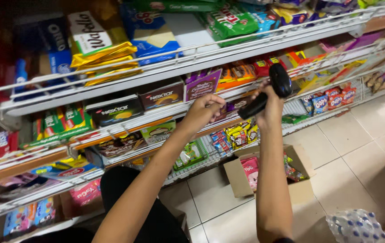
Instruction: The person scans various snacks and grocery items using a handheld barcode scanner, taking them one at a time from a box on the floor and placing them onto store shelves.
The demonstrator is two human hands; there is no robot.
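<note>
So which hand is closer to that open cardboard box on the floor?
Right. The right hand, holding a black handheld scanner, is up at the shelves almost straight above the cardboard box. The left hand reaches to the shelf edge further to the left.

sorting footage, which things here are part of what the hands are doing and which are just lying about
In use: black handheld scanner in the right hand; left hand at the purple snack box on the shelf.

Lying about: open cardboard box on the floor; bagged bottles.
</note>
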